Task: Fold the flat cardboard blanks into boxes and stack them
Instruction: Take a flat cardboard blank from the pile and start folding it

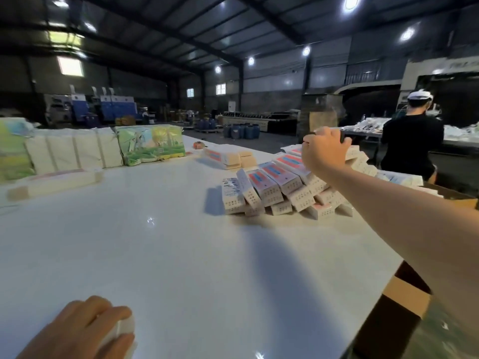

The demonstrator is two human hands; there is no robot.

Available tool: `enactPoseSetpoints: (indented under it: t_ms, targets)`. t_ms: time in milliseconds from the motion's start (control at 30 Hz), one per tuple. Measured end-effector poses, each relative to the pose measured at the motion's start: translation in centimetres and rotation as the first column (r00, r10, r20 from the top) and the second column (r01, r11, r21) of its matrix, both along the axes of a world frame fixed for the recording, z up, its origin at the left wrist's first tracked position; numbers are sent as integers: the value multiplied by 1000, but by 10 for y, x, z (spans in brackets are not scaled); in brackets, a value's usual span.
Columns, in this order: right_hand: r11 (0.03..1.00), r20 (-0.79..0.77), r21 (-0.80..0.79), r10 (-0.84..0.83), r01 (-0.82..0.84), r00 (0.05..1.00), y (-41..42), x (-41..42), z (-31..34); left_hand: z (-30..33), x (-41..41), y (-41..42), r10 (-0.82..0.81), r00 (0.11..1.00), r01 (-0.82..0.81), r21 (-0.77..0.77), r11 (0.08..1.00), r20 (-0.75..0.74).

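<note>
Brown carton (404, 296) just off the table's right edge, flap up, inside dark, contents can't be told. Second brown carton (451, 194) past the right edge further back, only its rim shows.

Folded boxes (269, 189) lie heaped in leaning rows along the right edge of the white table (181, 242): white, red-and-blue panel on top, small print on the ends. Right hand (325, 150) is reached out over the far end of the heap, fingers curled over a box there; can't tell if it really grips. Left hand (85, 330) at the near edge, fingers curled round a small white folded box (121, 330).

Flat blanks (62, 180) stacked near the left edge; another low stack of blanks (225, 156) mid-table toward the far edge. White bundles (70, 151) and a green printed bundle (151, 145) line the far left.

Wide bare tabletop between the near edge and the heap. A person in black (412, 143) stands beyond the far right corner.
</note>
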State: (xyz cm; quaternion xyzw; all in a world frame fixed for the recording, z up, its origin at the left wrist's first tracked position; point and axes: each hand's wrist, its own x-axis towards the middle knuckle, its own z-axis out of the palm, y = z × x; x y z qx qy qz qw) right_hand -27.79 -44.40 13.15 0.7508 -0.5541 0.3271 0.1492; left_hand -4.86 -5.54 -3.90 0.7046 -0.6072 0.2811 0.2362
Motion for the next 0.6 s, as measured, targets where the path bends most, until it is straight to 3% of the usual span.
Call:
enactPoseSetpoints:
  t_ms: [67,133,200,267,333,400,600]
  targets:
    - [975,38,-87,208,-204,977,33,29,11,15,-11,5,6,1000,-5,51,999,-25]
    - [887,34,-125,451,-444,892,80,64,11,25,-20,12,57,997,-52,99,994,-48]
    - [705,51,-84,709,-704,704,137,96,-11,33,-32,18,145,975,-103,237,966,-167]
    - [489,46,74,869,-869,493,197,119,-54,38,-39,22,214,950,-127,344,930,-229]
    - [411,-39,272,908,-870,417,239,133,-100,35,-37,24,243,952,-167,350,922,-188]
    - [390,-69,362,917,-847,393,258,138,-129,33,-35,24,222,956,-154,313,937,-194]
    - [326,14,292,939,-899,345,254,139,-145,31,-32,22,204,954,-124,332,935,-218]
